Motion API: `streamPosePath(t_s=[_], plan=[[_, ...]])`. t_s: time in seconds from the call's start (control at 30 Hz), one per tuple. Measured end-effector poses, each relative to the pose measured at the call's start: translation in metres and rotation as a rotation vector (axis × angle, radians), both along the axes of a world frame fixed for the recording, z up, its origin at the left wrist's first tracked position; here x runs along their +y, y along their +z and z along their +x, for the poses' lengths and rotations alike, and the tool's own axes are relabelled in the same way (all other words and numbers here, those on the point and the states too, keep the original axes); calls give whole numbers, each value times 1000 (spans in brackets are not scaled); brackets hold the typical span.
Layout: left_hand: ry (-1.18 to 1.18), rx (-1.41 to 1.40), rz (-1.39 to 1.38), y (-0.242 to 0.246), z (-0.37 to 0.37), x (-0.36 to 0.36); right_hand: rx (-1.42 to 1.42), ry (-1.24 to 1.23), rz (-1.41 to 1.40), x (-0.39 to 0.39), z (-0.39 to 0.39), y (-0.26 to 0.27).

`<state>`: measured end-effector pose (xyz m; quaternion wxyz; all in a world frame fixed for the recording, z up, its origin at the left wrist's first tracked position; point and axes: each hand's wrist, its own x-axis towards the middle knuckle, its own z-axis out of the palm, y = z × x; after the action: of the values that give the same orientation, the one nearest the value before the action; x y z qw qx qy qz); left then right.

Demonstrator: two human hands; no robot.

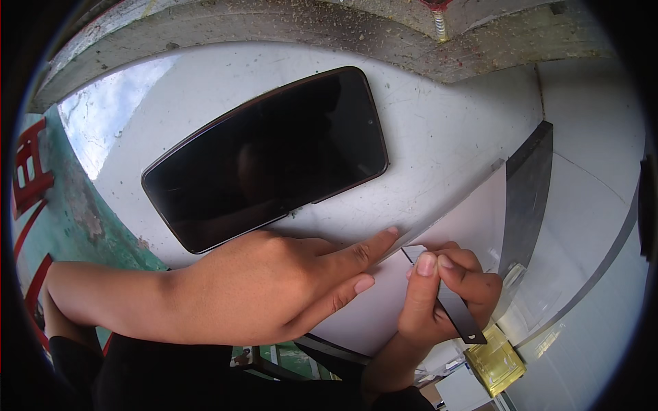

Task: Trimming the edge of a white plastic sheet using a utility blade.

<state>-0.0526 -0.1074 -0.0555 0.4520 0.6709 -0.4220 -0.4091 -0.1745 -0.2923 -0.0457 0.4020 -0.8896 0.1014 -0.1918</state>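
My right hand (447, 287) pinches a snap-off cutter blade (460, 316) between thumb and forefinger; its segmented tip lies near the edge of a pale sheet (360, 308). Flat on the white tabletop (426, 138), my left hand (267, 287) stretches its index finger along a straight, clear-looking edge beside the sheet. The thumb lies lower, over the sheet, and nothing is seen in this hand. Just beyond the left hand rests a black smartphone (267, 159), tilted on the tabletop with its screen up and dark.
A dusty grey frame or rim (308, 25) curves along the far side. A dark strip (527, 190) crosses the surface at the right. Lower right are a yellow translucent container (496, 362) and a clear plastic item (529, 298). Red metal parts (33, 169) stand at the left over green flooring.
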Motion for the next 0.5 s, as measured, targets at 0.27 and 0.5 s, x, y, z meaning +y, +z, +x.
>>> streamPosePath(t_s=[0.27,0.5], plan=[[27,33,87,1,-3,4,-7,-13,-37,1,2,-1],[37,11,53,-1,-3,3,-24,-12,-45,0,1,-2]])
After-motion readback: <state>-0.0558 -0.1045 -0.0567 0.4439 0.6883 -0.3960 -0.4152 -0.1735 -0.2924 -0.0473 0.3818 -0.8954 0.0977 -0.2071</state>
